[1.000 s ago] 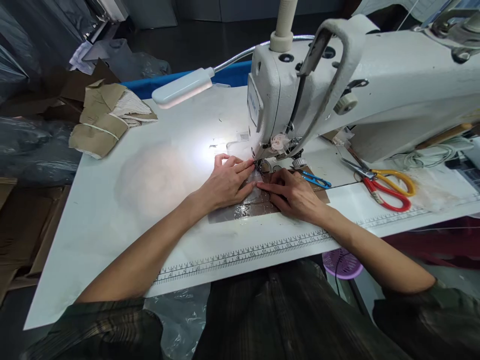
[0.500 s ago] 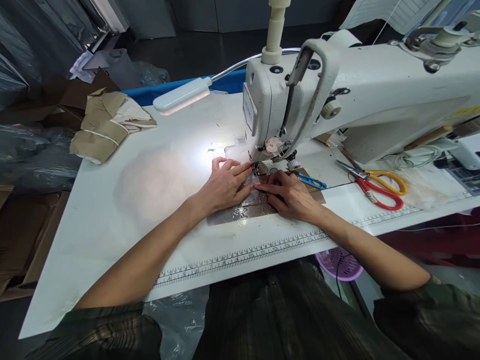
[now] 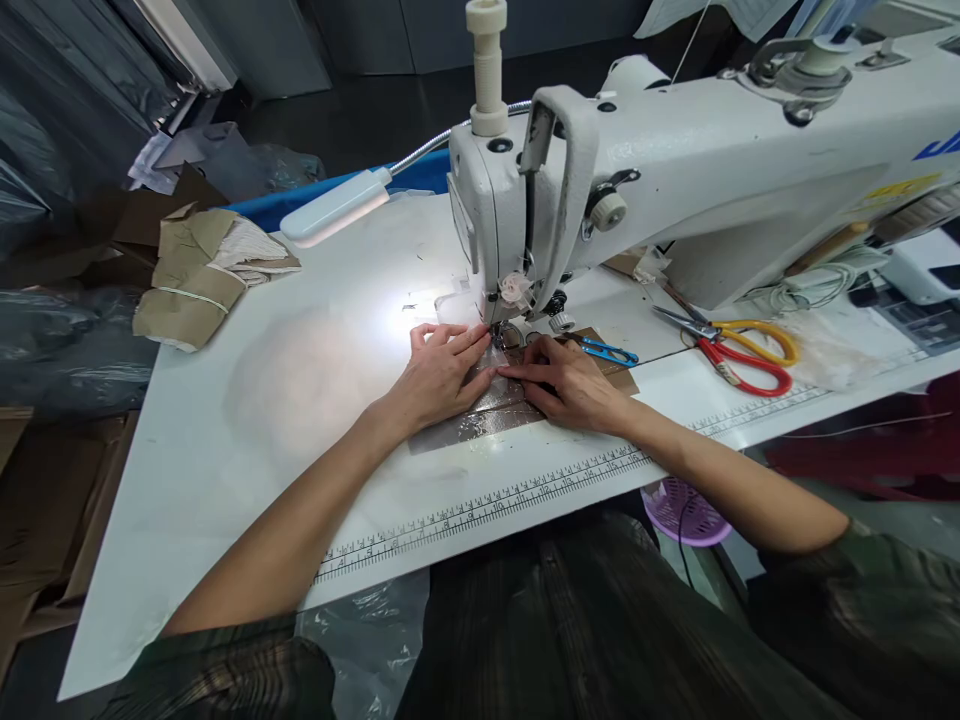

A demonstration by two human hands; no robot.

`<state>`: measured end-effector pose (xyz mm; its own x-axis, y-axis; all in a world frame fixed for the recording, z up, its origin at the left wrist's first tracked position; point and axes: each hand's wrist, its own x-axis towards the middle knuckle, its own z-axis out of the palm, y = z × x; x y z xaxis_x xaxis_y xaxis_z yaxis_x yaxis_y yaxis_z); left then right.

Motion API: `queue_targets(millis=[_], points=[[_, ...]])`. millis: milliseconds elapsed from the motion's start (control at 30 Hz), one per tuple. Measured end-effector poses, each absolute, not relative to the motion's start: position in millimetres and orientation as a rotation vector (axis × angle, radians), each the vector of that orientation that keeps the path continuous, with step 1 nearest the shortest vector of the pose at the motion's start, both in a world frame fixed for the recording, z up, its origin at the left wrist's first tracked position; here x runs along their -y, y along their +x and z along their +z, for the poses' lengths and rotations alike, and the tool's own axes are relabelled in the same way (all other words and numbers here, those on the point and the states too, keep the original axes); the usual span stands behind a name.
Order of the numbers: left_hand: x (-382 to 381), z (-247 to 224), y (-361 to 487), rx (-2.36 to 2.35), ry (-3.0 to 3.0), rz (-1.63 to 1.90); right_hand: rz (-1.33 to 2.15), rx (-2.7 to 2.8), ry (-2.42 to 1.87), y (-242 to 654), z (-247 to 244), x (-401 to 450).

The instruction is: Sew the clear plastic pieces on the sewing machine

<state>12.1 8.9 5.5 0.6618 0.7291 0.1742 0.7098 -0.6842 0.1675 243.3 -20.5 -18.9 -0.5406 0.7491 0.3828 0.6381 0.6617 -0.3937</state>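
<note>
My left hand [image 3: 442, 378] lies flat with its fingers stretched out, pressing a thin see-through piece [image 3: 493, 362] beside the presser foot [image 3: 504, 335] of a white sewing machine [image 3: 486, 190]. Just right of the foot, my right hand [image 3: 570, 388] has its fingers curled, the index reaching left to the same piece. What its fingertips grip is hidden. Beneath both hands a shiny brownish sheet [image 3: 469, 428] covers the machine bed. Blue thread snips [image 3: 613, 353] rest on brown cardboard behind my right hand.
Scissors with red and yellow handles [image 3: 750, 355] lie to the right. A lit lamp [image 3: 337, 207] hangs over the white table [image 3: 187, 480]. A tied cloth bundle [image 3: 191, 285] sits at the far left corner. Ruler markings [image 3: 495, 507] run along the front edge; a purple basket [image 3: 686, 515] is below.
The camera view has shifted, so the machine appears further left and slightly tilted. Both hands keep nearly the same place by the presser foot.
</note>
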Motion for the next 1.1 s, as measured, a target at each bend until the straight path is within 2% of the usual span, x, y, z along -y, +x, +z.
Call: queue_targets(millis=[633, 833, 1100], points=[[-6, 5, 14, -1.287, 2.849, 0.392, 0.308, 2.375, -1.093, 243, -18, 22], [-4, 10, 13, -1.29, 2.916, 0.579, 0.317, 2.379, -1.105, 243, -16, 23], [-10, 13, 4, -0.577, 3.071, 0.612, 0.333, 2.358, -1.093, 243, -19, 23]])
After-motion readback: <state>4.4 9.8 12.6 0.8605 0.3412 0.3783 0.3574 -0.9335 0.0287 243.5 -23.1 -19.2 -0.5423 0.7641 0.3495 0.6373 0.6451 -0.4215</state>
